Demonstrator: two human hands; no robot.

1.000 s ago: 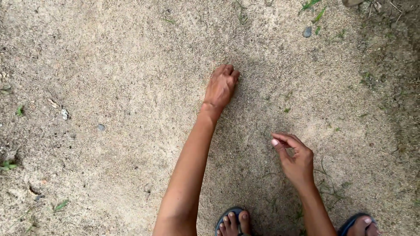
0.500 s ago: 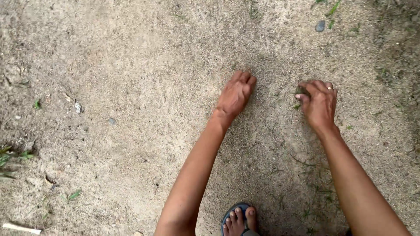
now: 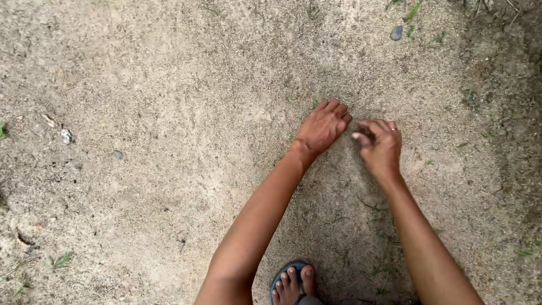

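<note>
My left hand rests on the sandy ground, back upward and fingers curled under; what lies beneath them is hidden. Just to its right is my right hand, which wears a ring. Its thumb and fingertips are pinched together close to the left hand's fingers. A small dark bit seems to sit in the pinch. Both forearms reach forward from the bottom of the view. My left foot in a blue sandal stands at the bottom edge.
A grey pebble and grass blades lie at the top right. Small stones lie at the left and a green leaf at the lower left. Thin grass stems trail between my arms.
My right hand reached out to a dark bit on the ground at the right, closed on it, then moved left beside my left hand. The left hand stayed put.
</note>
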